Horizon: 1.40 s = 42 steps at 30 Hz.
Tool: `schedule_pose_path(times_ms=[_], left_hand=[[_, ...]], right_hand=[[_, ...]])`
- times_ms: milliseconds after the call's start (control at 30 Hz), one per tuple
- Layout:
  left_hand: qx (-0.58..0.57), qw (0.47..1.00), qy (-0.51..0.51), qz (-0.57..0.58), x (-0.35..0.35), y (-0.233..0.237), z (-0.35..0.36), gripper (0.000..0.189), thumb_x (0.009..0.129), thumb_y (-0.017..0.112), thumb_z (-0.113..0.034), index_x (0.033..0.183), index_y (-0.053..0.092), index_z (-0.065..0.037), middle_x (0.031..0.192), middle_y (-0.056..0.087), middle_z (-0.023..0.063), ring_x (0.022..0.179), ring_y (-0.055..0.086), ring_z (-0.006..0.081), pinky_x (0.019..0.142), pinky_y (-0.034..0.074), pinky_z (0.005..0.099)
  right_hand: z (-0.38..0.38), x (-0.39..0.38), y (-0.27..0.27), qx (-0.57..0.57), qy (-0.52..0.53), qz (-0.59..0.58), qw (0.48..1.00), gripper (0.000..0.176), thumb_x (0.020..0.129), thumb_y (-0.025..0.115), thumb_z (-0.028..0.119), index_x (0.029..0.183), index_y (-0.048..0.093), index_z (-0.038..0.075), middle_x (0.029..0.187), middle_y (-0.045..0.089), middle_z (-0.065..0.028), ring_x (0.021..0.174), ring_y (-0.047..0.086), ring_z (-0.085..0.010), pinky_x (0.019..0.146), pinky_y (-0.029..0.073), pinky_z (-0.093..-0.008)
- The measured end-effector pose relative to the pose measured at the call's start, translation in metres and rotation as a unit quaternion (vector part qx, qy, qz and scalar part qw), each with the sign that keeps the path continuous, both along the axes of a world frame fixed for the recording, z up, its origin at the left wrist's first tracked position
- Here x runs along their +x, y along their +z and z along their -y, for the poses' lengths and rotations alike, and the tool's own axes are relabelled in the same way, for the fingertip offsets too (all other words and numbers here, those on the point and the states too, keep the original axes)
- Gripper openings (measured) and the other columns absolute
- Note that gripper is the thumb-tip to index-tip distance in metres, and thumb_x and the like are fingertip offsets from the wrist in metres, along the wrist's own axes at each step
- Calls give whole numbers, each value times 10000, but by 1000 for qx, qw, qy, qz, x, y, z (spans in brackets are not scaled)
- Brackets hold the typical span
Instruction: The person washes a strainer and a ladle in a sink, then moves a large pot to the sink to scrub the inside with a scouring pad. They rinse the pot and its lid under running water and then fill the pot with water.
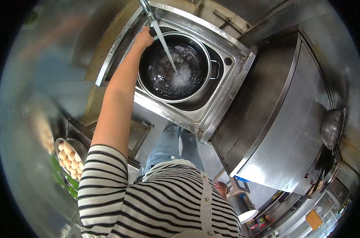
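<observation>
A large black pot (207, 81) with a pale rim stands in the metal sink (227, 85). Water (166, 47) pours from the faucet (147, 11) into the pot, frothing where it lands. Reaching forward, my left hand (143, 39) is at the pot's upper left edge, just below the faucet, with its fingers curled; what they close on is hidden. The pot's side handle (216, 69) shows on the right. My right hand (221, 189) is low by my side, mostly hidden behind my striped shirt, near a grey handle-like piece (237, 189).
Left of me, a metal bowl of eggs (70, 159) sits beside chopped greens (72, 186). A stainless steel counter (259, 91) runs along the right, with a dark metal bowl (331, 127) beyond it. A rounded vessel with a white end (248, 216) is at lower right.
</observation>
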State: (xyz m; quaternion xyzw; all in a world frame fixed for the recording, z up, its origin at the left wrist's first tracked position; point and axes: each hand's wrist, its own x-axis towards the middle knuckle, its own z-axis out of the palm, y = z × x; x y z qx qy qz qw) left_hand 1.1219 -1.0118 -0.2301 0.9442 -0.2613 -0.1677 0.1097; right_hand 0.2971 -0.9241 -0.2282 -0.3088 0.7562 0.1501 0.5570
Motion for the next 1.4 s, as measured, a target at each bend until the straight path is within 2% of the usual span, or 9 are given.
schedule_pose_path(times_ms=[300, 500, 567, 700, 1067, 1300, 1400], left_hand=[[38, 999, -10, 5, 0, 3, 2, 624, 718, 457, -188, 1291, 255, -45, 1345, 236, 144, 1158, 375, 293, 963, 311, 350], [53, 998, -16, 6, 3, -1, 2, 624, 720, 450, -186, 1294, 250, -45, 1353, 224, 132, 1163, 372, 284, 964, 309, 353], [47, 999, -13, 9, 2, 0, 2, 626, 719, 457, -189, 1294, 252, -47, 1354, 222, 131, 1162, 374, 283, 963, 311, 355], [40, 999, -9, 3, 0, 3, 2, 625, 719, 464, -186, 1292, 256, -48, 1355, 220, 130, 1171, 363, 276, 966, 307, 351], [38, 999, 0, -2, -1, 7, 4, 599, 726, 471, -169, 1279, 270, -57, 1354, 227, 119, 1163, 369, 286, 959, 321, 358], [44, 999, -1, -7, 1, 4, 4, 600, 725, 473, -173, 1278, 271, -55, 1352, 232, 118, 1161, 370, 295, 958, 321, 362], [41, 999, 0, -2, 1, 6, 3, 593, 726, 470, -181, 1276, 282, -59, 1352, 232, 120, 1167, 365, 282, 963, 314, 361]], right_hand=[[-1, 3, 3, -4, -9, 4, 1000, 296, 800, 484, 256, 980, 497, 22, 674, 576, -126, 465, 554, -213, 402, 466, -325], [-6, -3, 1, -33, 29, 29, 999, 292, 795, 486, 292, 958, 512, 52, 655, 567, -111, 442, 535, -203, 386, 450, -317], [-7, -8, -1, -50, 127, 47, 990, 299, 786, 494, 313, 951, 516, 64, 647, 562, -106, 439, 529, -199, 382, 443, -314], [-11, -27, -12, -69, 170, 94, 979, 322, 777, 509, 318, 959, 516, 53, 653, 565, -108, 448, 533, -199, 386, 443, -313], [-24, -68, -14, -83, -18, -3, 996, 277, 796, 473, 260, 962, 502, 41, 706, 567, -130, 483, 542, -234, 419, 460, -350], [-36, -106, -7, -91, -142, -69, 983, 250, 807, 449, 223, 964, 493, 34, 740, 568, -143, 505, 548, -256, 439, 471, -374], [-42, -155, 8, -94, -195, -96, 972, 239, 812, 439, 208, 964, 490, 31, 754, 568, -149, 515, 551, -266, 448, 476, -384]])
